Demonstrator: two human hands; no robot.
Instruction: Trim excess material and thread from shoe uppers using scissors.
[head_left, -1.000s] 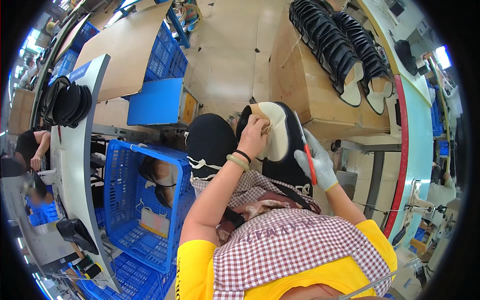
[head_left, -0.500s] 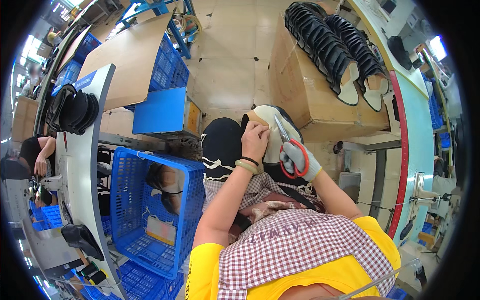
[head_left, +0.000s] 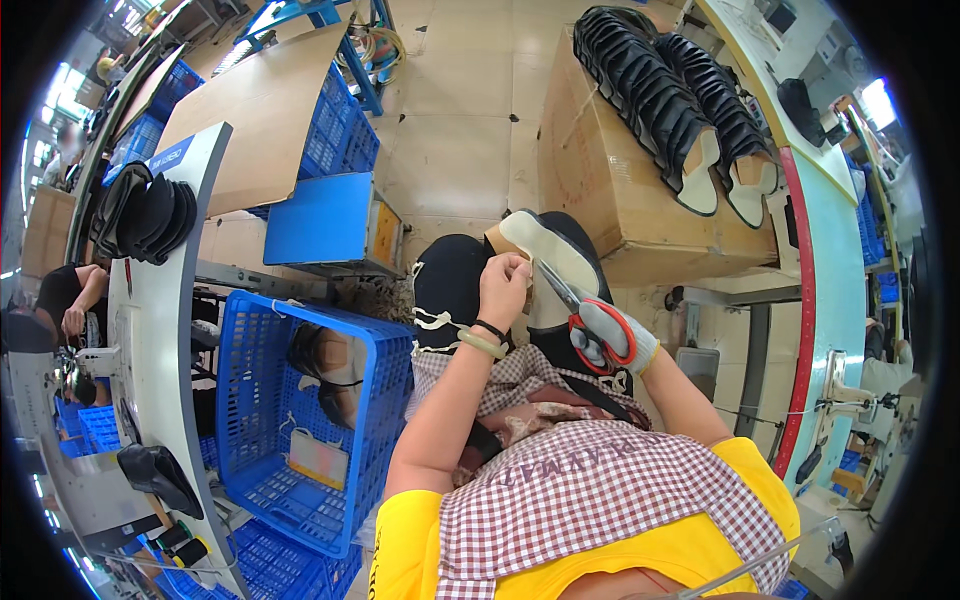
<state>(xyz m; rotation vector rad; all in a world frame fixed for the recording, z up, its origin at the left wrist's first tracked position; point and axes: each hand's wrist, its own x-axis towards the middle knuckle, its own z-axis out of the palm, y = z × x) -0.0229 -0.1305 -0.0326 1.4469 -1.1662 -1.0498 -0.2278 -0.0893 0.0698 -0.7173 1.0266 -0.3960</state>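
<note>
Hemmed in by a blue basket (head_left: 392,385) at left and a cardboard box (head_left: 610,190) under stacked black shoe parts (head_left: 650,110) at right. Clamped onto scissors (head_left: 563,292) with the gloved right hand (head_left: 612,323); pinching a pale shoe piece (head_left: 556,252), over the right leg (head_left: 556,345), with the bare left hand (head_left: 503,290). Cannot tell exact blade contact.

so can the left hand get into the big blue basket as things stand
Probably yes: the basket stands close beside the left forearm and its open top looks unblocked, though the left hand seems to be pinching the shoe upper.
</note>
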